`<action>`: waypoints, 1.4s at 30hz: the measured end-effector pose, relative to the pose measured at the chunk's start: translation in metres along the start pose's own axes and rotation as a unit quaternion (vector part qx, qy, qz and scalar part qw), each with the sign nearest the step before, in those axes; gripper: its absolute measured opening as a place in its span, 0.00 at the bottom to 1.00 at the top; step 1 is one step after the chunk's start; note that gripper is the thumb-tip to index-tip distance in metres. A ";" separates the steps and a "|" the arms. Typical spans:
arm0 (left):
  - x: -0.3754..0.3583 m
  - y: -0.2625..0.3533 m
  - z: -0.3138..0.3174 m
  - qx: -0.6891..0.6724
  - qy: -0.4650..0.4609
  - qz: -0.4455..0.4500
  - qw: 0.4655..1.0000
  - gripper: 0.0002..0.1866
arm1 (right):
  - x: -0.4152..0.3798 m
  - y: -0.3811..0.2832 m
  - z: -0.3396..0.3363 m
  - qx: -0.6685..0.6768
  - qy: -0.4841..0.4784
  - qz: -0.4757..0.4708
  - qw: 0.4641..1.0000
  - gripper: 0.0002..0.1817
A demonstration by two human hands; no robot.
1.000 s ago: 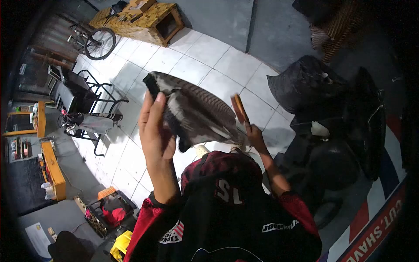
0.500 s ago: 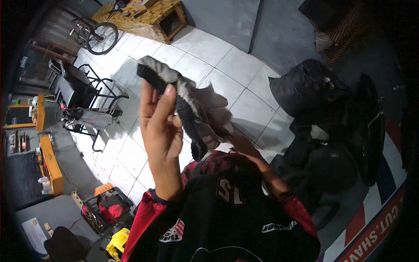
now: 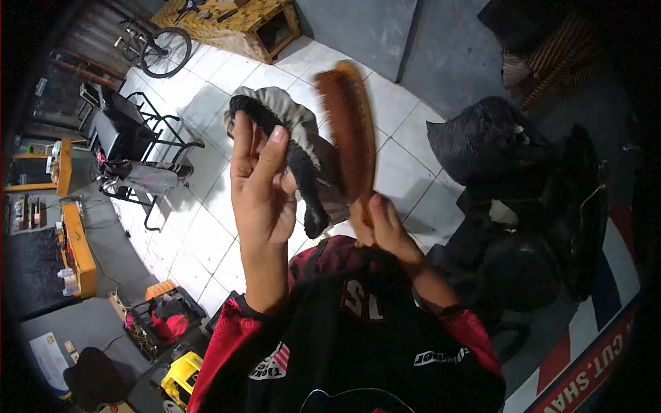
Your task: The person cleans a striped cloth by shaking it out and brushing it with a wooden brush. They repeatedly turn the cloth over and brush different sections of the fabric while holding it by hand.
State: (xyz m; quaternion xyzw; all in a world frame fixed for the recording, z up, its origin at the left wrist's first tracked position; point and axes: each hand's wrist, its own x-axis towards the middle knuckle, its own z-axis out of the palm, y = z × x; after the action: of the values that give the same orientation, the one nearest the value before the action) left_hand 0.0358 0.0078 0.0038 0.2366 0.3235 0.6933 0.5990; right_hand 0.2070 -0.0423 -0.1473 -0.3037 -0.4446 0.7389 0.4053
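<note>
My left hand (image 3: 265, 186) is raised in front of me, closed on a bunched grey cloth (image 3: 313, 141) with a thick, fuzzy black band along its edge. The thumb presses on the band, and some of the fingers are hidden behind it. In my right hand (image 3: 379, 227) is a brush (image 3: 354, 131), gripped by its wooden handle. Its long head points up, with reddish-brown bristles facing the cloth and a light wooden back to the right. The brush is slightly blurred and overlaps the cloth's right side in this view.
White floor tiles (image 3: 206, 227) spread below. A black folding chair (image 3: 124, 131) stands at left, and a bicycle (image 3: 165, 51) is behind it. A woven-covered table (image 3: 227, 27) is at the back. To the right sits a black plastic bag (image 3: 482, 141); a crate (image 3: 165, 316) lies lower left.
The brush has come into view from behind the cloth as my right hand rose on the right. The cloth has turned slightly in my left hand.
</note>
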 end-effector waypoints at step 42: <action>0.018 0.001 -0.001 0.002 0.063 0.299 0.952 0.19 | -0.002 0.058 -0.019 -0.222 0.226 0.219 0.923 0.24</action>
State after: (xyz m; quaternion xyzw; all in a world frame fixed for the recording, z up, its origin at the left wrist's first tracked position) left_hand 0.0316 0.0251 0.0026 0.2796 0.2757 0.8536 0.3423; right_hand 0.2047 -0.0525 -0.2075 -0.6342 -0.4164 0.6035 0.2454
